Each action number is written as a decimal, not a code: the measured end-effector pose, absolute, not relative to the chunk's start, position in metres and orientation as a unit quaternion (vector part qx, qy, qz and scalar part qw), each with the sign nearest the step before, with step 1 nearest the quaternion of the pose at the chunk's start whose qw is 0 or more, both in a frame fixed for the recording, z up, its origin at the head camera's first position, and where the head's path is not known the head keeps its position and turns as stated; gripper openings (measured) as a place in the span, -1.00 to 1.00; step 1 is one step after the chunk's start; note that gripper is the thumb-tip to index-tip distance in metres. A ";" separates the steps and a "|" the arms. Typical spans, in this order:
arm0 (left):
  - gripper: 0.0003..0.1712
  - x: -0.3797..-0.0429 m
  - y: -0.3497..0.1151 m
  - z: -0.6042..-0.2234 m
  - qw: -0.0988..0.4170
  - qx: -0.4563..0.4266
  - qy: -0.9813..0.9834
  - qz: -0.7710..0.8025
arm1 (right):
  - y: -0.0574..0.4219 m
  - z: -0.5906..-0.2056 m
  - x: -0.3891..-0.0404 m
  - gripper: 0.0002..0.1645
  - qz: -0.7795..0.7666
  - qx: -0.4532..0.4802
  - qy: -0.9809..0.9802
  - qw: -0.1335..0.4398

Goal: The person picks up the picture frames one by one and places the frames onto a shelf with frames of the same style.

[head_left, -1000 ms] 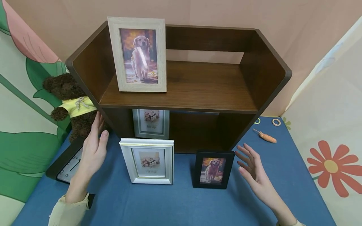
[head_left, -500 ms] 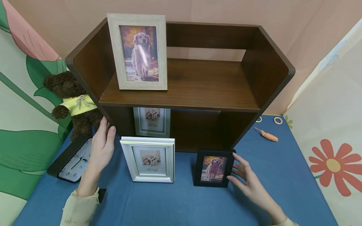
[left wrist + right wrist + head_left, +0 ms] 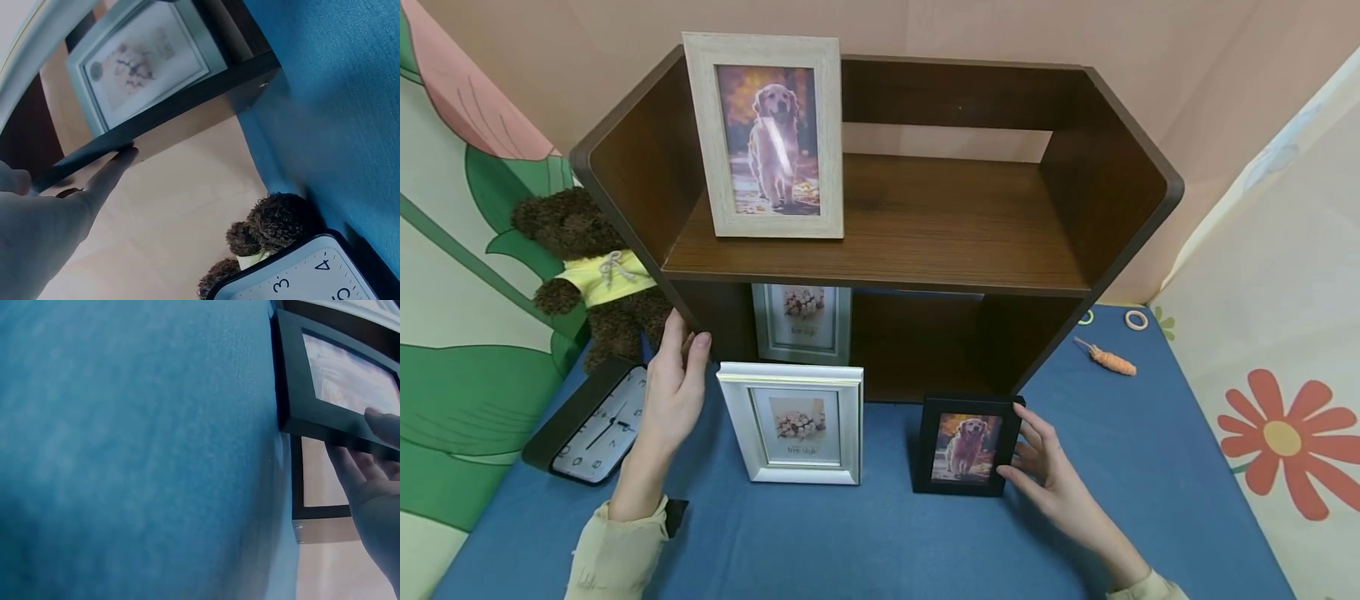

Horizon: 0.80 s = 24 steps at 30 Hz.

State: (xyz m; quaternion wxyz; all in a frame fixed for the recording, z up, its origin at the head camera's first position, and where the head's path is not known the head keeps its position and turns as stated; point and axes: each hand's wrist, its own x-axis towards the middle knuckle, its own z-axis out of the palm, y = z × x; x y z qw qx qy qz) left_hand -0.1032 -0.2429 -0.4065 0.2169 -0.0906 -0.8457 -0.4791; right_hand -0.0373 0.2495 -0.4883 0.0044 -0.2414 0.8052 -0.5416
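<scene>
My right hand (image 3: 1051,473) holds the right edge of a small black picture frame (image 3: 919,467) with a dog photo. The thumb lies on its front and the other fingers go behind it, as the right wrist view shows. The frame stands on the blue cloth before a dark brown two-tier shelf (image 3: 880,258). My left hand (image 3: 673,392) rests against the outer side of the shelf's left panel (image 3: 181,106), its index finger straight along the wood. Left of the black frame, a silver-white picture frame (image 3: 850,433) with a flower picture stands upright.
A beige frame (image 3: 703,142) with a dog photo stands on the upper tier, a grey-green flower frame (image 3: 763,325) below. On the left are a brown teddy bear (image 3: 617,329) and a black-cased clock (image 3: 598,442). A toy carrot (image 3: 1111,361) and rings (image 3: 1136,320) lie right.
My right hand has moved left to the black frame and taken hold of its right edge. The left hand has shifted right and down along the shelf's left panel, uncovering more of the clock.
</scene>
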 end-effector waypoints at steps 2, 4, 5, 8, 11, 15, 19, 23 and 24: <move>-0.36 -0.103 -0.242 -0.407 0.220 -0.087 -0.851 -0.469 | 0.249 -0.489 -0.038 0.18 -0.553 -0.249 0.795 0.005; -0.37 -0.104 -0.242 -0.408 0.225 -0.088 -0.853 -0.463 | 0.250 -0.490 -0.039 0.16 -0.562 -0.257 0.786 0.005; -0.38 -0.104 -0.242 -0.408 0.228 -0.090 -0.853 -0.461 | 0.250 -0.491 -0.039 0.15 -0.566 -0.261 0.782 0.005; -0.38 -0.105 -0.243 -0.408 0.237 -0.094 -0.853 -0.456 | 0.251 -0.492 -0.041 0.12 -0.581 -0.273 0.767 0.006; -0.36 -0.106 -0.244 -0.408 0.237 -0.097 -0.852 -0.456 | 0.252 -0.494 -0.044 0.13 -0.600 -0.282 0.749 0.012; -0.35 -0.106 -0.243 -0.408 0.236 -0.098 -0.853 -0.456 | 0.254 -0.495 -0.046 0.13 -0.624 -0.289 0.726 0.024; -0.36 -0.106 -0.243 -0.409 0.239 -0.097 -0.854 -0.452 | 0.255 -0.495 -0.048 0.10 -0.642 -0.302 0.705 0.034; -0.36 -0.105 -0.243 -0.409 0.239 -0.094 -0.856 -0.448 | 0.255 -0.496 -0.048 0.07 -0.646 -0.301 0.701 0.038; -0.36 -0.106 -0.243 -0.409 0.239 -0.093 -0.857 -0.447 | 0.256 -0.496 -0.048 0.07 -0.643 -0.297 0.705 0.038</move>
